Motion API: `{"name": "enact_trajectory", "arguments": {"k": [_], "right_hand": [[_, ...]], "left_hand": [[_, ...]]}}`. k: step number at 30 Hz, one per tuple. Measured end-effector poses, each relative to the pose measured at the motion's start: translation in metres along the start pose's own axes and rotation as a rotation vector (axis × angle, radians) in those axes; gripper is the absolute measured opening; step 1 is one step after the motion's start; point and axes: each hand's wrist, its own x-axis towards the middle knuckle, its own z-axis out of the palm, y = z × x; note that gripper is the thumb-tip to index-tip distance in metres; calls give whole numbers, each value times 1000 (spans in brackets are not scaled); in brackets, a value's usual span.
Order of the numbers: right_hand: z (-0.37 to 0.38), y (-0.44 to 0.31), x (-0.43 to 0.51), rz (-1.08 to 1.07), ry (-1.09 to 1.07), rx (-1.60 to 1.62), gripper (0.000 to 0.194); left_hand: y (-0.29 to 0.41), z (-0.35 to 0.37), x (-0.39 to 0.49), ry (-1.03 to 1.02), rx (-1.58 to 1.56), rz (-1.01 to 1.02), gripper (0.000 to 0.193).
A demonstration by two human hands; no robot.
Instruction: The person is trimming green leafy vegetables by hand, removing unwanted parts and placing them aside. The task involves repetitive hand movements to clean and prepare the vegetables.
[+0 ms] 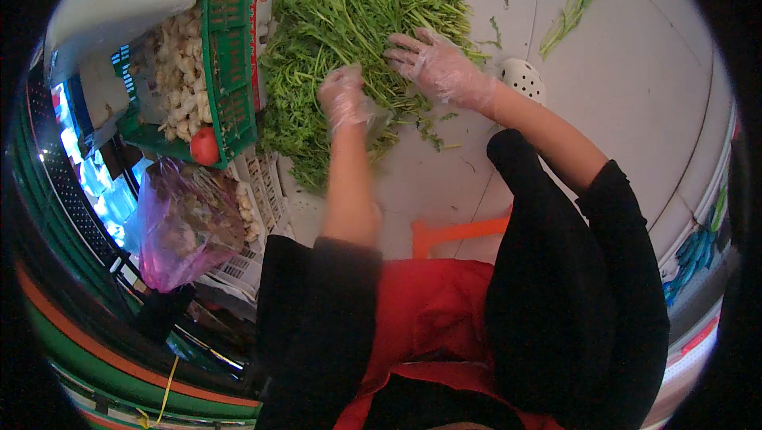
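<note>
A large heap of leafy greens [351, 7] with lobed leaves and pale stems lies on the tiled floor before me. My left hand [345, 95], in a clear plastic glove, is at the heap's near side with its fingers curled. Whether a stem is pinched in them cannot be made out. On the right, my gloved right hand [437, 69] lies palm down over the stems, fingers a little apart and nothing visibly gripped. A small separate bunch of greens [574, 7] rests on the tiles farther right.
Left of the heap, a green plastic crate [229, 61] holds garlic bulbs [184, 72] and a red tomato-like fruit [205, 146]. A pink plastic bag [178, 221] sits nearer me on a white crate [262, 192]. My white perforated clog [524, 78] and an orange stool [461, 233] also show.
</note>
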Motion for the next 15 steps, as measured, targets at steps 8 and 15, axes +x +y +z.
{"name": "enact_trajectory", "arguments": {"k": [8,15], "right_hand": [[-13,0,-5,96,58,222,24],[-42,-35,-12,283,12,911,28]], "left_hand": [[24,-50,-69,-193,-537,-146,21],[21,-32,-93,-249,-588,-29,14]]}}
